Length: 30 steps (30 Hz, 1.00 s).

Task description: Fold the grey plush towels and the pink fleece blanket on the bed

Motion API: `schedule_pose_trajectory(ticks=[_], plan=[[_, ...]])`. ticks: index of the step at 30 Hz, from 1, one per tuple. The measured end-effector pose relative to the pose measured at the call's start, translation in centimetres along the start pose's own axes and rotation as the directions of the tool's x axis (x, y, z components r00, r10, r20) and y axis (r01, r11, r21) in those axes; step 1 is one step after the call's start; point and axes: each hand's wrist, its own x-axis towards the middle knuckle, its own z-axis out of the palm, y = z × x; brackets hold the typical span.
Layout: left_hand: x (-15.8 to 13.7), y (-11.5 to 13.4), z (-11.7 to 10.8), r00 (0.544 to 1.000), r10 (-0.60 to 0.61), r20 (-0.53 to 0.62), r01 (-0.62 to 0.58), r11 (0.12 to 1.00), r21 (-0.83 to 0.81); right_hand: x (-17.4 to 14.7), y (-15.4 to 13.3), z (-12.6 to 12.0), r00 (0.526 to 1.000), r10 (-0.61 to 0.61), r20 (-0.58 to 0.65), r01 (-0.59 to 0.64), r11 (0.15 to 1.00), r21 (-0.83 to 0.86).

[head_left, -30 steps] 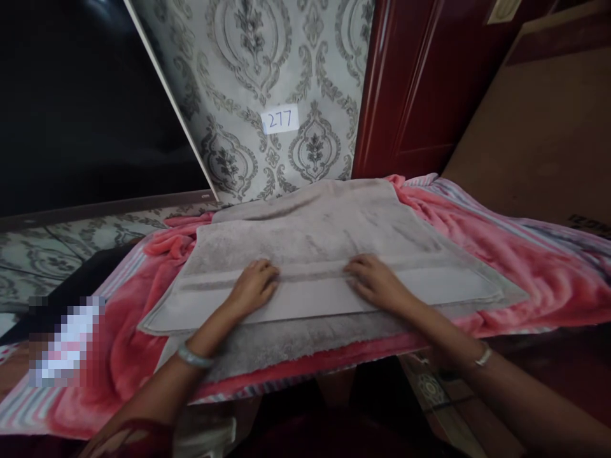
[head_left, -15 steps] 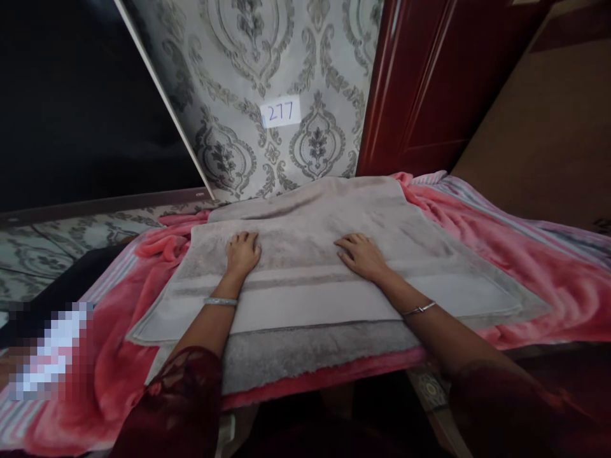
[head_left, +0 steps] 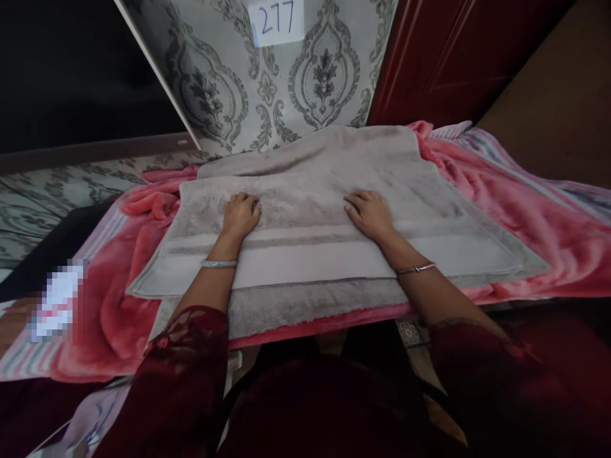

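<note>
A light grey plush cloth, folded over with a pale band near its front edge, is spread out before me. My left hand lies palm down on its left half, fingers stretched out and slightly apart. On the right half rests my right hand, also palm down, with its fingers extended. Neither hand grips the cloth. Underneath, a pink plush blanket with striped edges shows at both sides and along the front.
A dark screen stands at the back left. Patterned wallpaper with a paper marked 277 is straight ahead. At the back right are a dark red wooden panel and a brown board. A blurred pale patch lies at the left.
The camera view has tilted downward, so everything sits higher in the picture. Both hands stay flat on the grey cloth, in nearly the same places.
</note>
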Motion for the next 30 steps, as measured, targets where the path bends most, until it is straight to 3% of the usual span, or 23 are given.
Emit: schedule_pose_trajectory(ticks=[2,5,8,10,14,18,20,23,26,30], plan=[[-0.2,0.2,-0.3,0.998,0.066,-0.021,-0.067,0.997,-0.045,-0.1,0.2,-0.1,1.000,-0.005,-0.004,0.005,1.000,0.022],[-0.5,1.2,-0.4,0.956,0.291,-0.043,-0.293,0.951,-0.098,-0.2,0.5,-0.4,0.997,-0.063,-0.037,0.066,0.996,0.062],[-0.7,2.7,0.0,0.895,0.441,0.062,-0.433,0.895,-0.106,-0.4,0.5,-0.7,0.983,-0.178,-0.045,0.181,0.980,0.084],[-0.6,3.4,0.4,0.912,0.390,0.123,-0.383,0.921,-0.075,-0.4,0.5,-0.6,0.980,-0.197,-0.006,0.197,0.977,0.083],[-0.2,2.8,0.4,0.989,0.092,0.118,-0.098,0.994,0.039,-0.2,0.8,0.0,0.994,-0.112,0.020,0.110,0.992,0.068],[-0.2,1.3,-0.1,0.995,-0.073,0.075,0.066,0.994,0.088,0.0,0.9,0.2,0.995,-0.098,0.012,0.097,0.992,0.082],[-0.4,1.0,-0.3,0.998,-0.058,0.028,0.056,0.996,0.073,0.1,0.8,0.1,0.995,-0.101,0.007,0.101,0.991,0.083],[-0.6,1.2,-0.3,0.991,0.132,0.004,-0.132,0.991,0.019,0.1,0.7,0.1,0.994,-0.105,0.001,0.104,0.990,0.097],[-0.7,1.6,0.3,0.948,0.288,0.135,-0.288,0.957,-0.023,0.1,0.6,0.4,0.995,-0.100,-0.007,0.100,0.988,0.115],[-0.6,1.5,1.1,0.933,0.282,0.224,-0.280,0.959,-0.044,0.3,0.8,0.8,0.995,-0.093,-0.020,0.095,0.987,0.131]])
